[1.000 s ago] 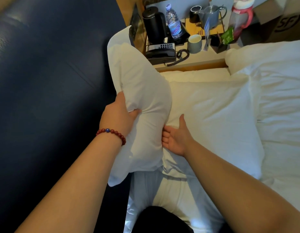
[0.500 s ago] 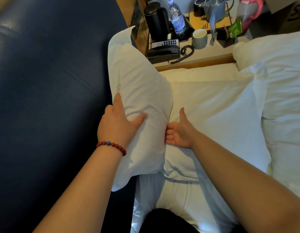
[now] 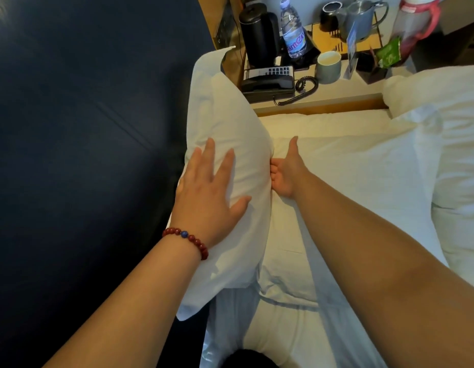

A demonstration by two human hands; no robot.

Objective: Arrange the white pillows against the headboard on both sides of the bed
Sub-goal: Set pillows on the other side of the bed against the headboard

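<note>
Against the dark padded headboard (image 3: 84,128), the left hand (image 3: 206,192) lay flat with fingers spread wide on the upright pillow (image 3: 230,134), pressing rather than clasping. The right hand (image 3: 285,173), open with thumb raised, touched that pillow's bed-side face, its grip holding nothing. The pillow stood on edge, its long axis running along the headboard away from the person, soft, puffy and lightly creased. A second pillow (image 3: 350,181) lay flat just beside it on the bed (image 3: 283,335). Both hands were equally near.
</note>
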